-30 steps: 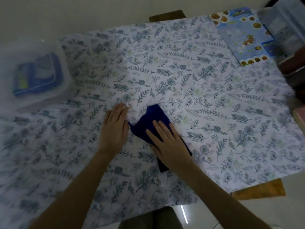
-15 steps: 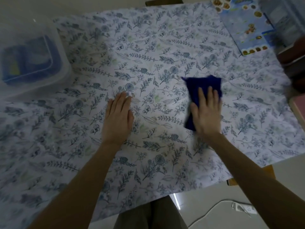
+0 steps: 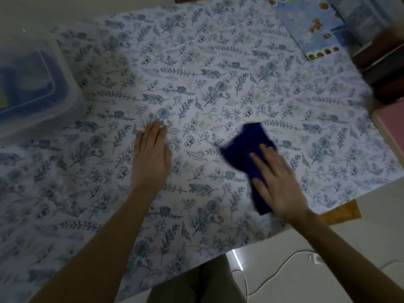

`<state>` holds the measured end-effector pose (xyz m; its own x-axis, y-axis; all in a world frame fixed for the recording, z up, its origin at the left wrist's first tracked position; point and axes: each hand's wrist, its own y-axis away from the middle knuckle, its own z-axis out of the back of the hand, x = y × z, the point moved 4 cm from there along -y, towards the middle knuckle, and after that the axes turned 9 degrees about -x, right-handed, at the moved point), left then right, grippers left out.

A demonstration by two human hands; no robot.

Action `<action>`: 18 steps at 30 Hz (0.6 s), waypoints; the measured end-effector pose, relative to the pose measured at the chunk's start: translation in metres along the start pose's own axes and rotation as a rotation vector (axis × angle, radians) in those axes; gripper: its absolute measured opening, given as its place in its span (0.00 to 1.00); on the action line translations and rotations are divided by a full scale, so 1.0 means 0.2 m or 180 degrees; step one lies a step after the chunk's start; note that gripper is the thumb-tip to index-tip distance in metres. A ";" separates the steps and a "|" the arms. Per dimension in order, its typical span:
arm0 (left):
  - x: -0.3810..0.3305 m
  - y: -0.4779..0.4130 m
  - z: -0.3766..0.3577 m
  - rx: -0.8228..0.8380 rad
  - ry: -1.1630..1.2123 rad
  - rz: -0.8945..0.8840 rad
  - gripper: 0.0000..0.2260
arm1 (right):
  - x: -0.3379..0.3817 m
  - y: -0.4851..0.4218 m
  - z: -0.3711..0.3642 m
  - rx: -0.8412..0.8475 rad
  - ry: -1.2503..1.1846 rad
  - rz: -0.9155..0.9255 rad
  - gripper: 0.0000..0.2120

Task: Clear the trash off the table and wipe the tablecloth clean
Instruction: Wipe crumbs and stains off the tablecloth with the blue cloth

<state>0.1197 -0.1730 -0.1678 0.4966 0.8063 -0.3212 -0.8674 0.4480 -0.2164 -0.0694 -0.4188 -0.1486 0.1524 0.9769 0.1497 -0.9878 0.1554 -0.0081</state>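
A white tablecloth (image 3: 196, 62) with a blue leaf and flower print covers the table. A dark blue cloth (image 3: 247, 145) lies on it right of centre, and my right hand (image 3: 275, 182) presses flat on the cloth's near half with fingers spread. The cloth's far end sticks out beyond my fingertips. My left hand (image 3: 150, 156) lies flat on the tablecloth to the left of the cloth, fingers together, holding nothing.
A clear plastic bin (image 3: 32, 84) with blue items inside sits at the left edge. A blue printed packet (image 3: 310, 27) lies at the far right corner, beside dark objects (image 3: 384, 62). A pink-topped thing (image 3: 391, 123) borders the right edge. A white cable (image 3: 284, 265) runs on the floor.
My right hand swept the blue cloth from the table's middle out to the right and far side, then back toward me and slightly left. My left hand stayed flat in place.
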 end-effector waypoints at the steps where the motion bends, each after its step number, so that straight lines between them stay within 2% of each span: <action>1: 0.00 0.00 0.00 0.0003 -0.0019 -0.0011 0.23 | -0.10 -0.01 0.02 -0.0078 -0.0076 -0.0447 0.26; 4: 0.01 0.00 -0.01 -0.0017 -0.0040 0.0022 0.23 | -0.26 -0.15 0.04 -0.0372 -0.0106 -0.1491 0.29; 7: 0.01 0.00 -0.01 -0.0042 -0.0044 0.0012 0.23 | -0.18 -0.38 0.01 -0.0516 -0.0047 -0.1610 0.30; 9: 0.01 0.00 -0.01 -0.0047 0.0003 0.0010 0.23 | -0.03 -0.52 0.00 -0.0459 0.0040 -0.1371 0.29; 12: 0.00 0.00 -0.01 -0.0065 0.0037 0.0034 0.23 | 0.28 -0.60 -0.05 -0.0333 0.0232 -0.0631 0.28; 15: 0.00 0.00 -0.01 -0.0056 0.0054 0.0047 0.22 | 0.57 -0.45 -0.14 -0.0082 0.0166 0.0113 0.26; 18: -0.01 0.00 -0.01 -0.0030 0.0046 0.0040 0.22 | 0.55 -0.21 -0.15 0.0119 0.0093 0.0342 0.26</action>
<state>0.1194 -0.1751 -0.1690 0.4862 0.8061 -0.3374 -0.8733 0.4342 -0.2210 -0.0112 -0.3137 -0.1616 0.0459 0.9916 0.1210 -0.9989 0.0445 0.0142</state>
